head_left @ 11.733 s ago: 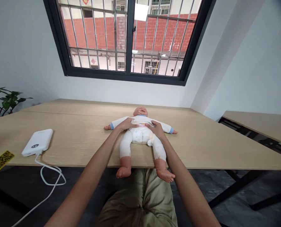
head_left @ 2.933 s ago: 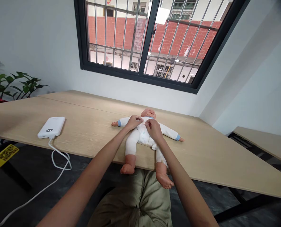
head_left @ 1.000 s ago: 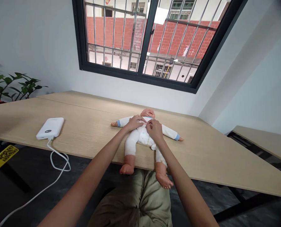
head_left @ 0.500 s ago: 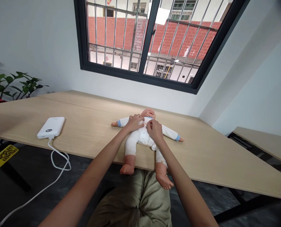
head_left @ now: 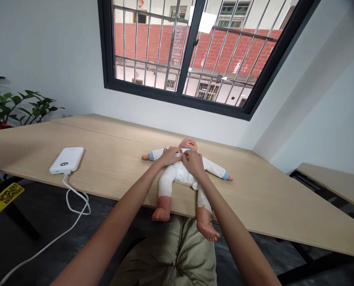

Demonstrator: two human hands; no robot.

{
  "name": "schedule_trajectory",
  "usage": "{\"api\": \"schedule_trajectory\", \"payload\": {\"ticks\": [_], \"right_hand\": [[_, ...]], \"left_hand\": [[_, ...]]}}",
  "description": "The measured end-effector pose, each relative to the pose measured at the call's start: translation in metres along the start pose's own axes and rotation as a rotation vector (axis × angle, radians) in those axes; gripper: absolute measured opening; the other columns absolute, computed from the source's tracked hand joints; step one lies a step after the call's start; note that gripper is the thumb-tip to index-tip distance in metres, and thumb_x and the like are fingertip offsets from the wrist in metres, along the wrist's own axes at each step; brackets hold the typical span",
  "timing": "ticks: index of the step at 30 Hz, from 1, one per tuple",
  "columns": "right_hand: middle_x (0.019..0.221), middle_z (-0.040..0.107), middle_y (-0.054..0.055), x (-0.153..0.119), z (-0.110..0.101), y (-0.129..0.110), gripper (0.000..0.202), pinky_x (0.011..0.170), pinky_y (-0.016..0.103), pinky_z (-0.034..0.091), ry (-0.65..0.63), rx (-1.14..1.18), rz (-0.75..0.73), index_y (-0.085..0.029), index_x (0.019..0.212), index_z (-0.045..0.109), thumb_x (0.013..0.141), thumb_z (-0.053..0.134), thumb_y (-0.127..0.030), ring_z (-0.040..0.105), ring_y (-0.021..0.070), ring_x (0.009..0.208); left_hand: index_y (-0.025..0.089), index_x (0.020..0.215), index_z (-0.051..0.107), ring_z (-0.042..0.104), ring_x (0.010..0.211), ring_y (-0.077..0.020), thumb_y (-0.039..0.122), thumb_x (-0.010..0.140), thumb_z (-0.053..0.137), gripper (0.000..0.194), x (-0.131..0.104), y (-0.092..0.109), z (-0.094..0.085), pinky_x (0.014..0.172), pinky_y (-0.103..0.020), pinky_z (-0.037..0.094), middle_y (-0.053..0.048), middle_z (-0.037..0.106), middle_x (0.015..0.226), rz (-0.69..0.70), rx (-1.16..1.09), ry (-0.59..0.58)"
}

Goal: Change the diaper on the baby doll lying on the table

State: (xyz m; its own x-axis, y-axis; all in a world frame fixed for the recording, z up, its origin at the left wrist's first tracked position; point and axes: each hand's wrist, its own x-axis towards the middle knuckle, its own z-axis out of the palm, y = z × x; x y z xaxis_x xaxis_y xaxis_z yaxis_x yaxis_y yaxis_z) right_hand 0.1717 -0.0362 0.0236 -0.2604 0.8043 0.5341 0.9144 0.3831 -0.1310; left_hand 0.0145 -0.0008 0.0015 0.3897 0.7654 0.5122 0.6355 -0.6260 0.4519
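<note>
A baby doll (head_left: 181, 174) lies on its back on the table, head toward the window and feet sticking out past the front edge. It has on a white top with blue cuffs, and a white, diaper-like garment covers its hips. At the left side of its chest, my left hand (head_left: 170, 156) rests with bent fingers on the white cloth. My right hand (head_left: 194, 163) is closed in a pinch at the front of the top, fingertips almost meeting those of my left hand. Both hands cover the doll's middle, so the exact bit of cloth between the fingers is hidden.
The wooden table (head_left: 111, 159) runs along the wall under a barred window (head_left: 177, 95). A white power bank (head_left: 66, 159) sits on the left, its white cable (head_left: 72, 227) hanging off the edge. Beyond are a plant (head_left: 18, 105) and, at right, another table (head_left: 335, 184).
My right hand has shifted slightly left, closer to my left hand, over the doll's chest. The whole view has moved a little; the doll lies as before.
</note>
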Motion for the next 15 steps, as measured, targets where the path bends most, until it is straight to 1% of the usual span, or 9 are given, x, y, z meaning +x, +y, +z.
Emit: {"api": "schedule_trajectory", "payload": {"ticks": [6,10,15], "right_hand": [[0.089,0.07,0.005,-0.0039,0.0037,0.0014,0.017,0.071,0.029,0.032,0.025,-0.006,-0.018,-0.019,0.084,0.064,0.089,0.049,-0.024,0.059,0.0203,0.093],[0.095,0.07,0.007,-0.0058,0.0071,0.0043,0.016,0.074,0.03,0.033,0.038,0.021,-0.02,-0.019,0.089,0.066,0.088,0.051,-0.024,0.058,0.0221,0.097],[0.098,0.069,0.006,-0.0077,0.0093,0.0062,0.016,0.078,0.03,0.035,0.06,0.068,-0.005,-0.019,0.091,0.067,0.086,0.052,-0.023,0.058,0.0217,0.098]], "left_hand": [[0.025,0.104,0.061,0.055,0.11,-0.0245,0.043,0.089,0.046,0.028,-0.0019,0.0019,-0.0028,0.099,-0.042,0.038,-0.002,0.065,0.114,-0.014,0.031,-0.05],[0.026,0.102,0.061,0.054,0.113,-0.0255,0.043,0.088,0.046,0.027,-0.0022,0.0002,-0.0013,0.101,-0.045,0.037,-0.002,0.064,0.114,-0.027,0.014,-0.049],[0.026,0.099,0.062,0.055,0.113,-0.024,0.042,0.086,0.049,0.025,-0.0007,-0.0056,0.0031,0.102,-0.043,0.037,-0.001,0.065,0.113,-0.031,-0.052,-0.034]]}}
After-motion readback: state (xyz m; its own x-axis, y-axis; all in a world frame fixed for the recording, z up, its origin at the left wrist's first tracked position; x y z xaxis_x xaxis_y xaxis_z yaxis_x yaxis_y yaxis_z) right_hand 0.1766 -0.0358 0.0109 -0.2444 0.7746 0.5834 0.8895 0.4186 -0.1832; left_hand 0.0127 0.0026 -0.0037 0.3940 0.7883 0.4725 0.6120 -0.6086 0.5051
